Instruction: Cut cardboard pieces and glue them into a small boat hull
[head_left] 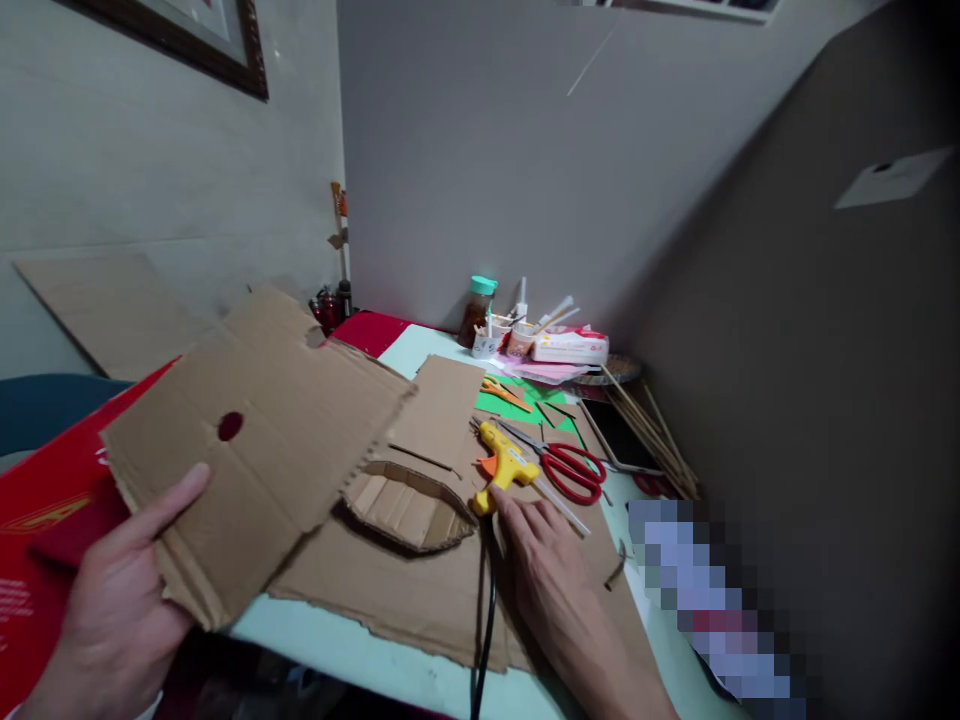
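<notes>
A torn-edged cardboard sheet (pixel 262 450) with a round hole is raised at the left, gripped along its lower edge by my left hand (pixel 127 600), thumb on its face. My right hand (pixel 547 550) rests over the table with its fingers loosely stretched out, the index fingertip at the handle end of a yellow glue gun (pixel 504 465). The gun lies on its side, and its black cord (pixel 487 610) runs down toward me. Between the hands sits a small boat-shaped cardboard tray (pixel 409 505). Red-handled scissors (pixel 574 472) lie just beyond the gun.
Under these lies a large cardboard base (pixel 390 600). Orange scissors (pixel 506 393), cardboard scraps, a tablet (pixel 619 440) and wooden sticks (pixel 652 430) lie farther off. At the back stand a teal-lidded jar (pixel 477 312), several cups and a tissue pack (pixel 571 346).
</notes>
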